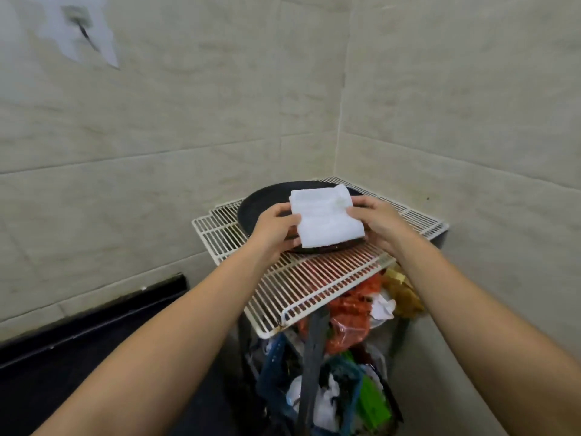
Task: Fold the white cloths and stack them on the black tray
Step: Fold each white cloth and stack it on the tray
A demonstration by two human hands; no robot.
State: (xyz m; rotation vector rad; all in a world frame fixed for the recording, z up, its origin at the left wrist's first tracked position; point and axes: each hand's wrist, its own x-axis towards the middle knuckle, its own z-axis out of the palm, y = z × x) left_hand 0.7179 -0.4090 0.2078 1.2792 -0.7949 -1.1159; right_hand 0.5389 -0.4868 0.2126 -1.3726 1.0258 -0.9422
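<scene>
A folded white cloth is held over the round black tray, which rests on a white wire rack in the corner of the room. My left hand grips the cloth's left edge, thumb on top. At the cloth's right edge, my right hand holds it with the fingers curled round. The cloth covers the middle and right part of the tray. Whether the cloth touches the tray cannot be told.
Tiled walls meet in a corner just behind the rack. Under the rack, a cluttered stand holds coloured bags, a blue basket and crumpled paper. A dark counter edge runs along the left wall.
</scene>
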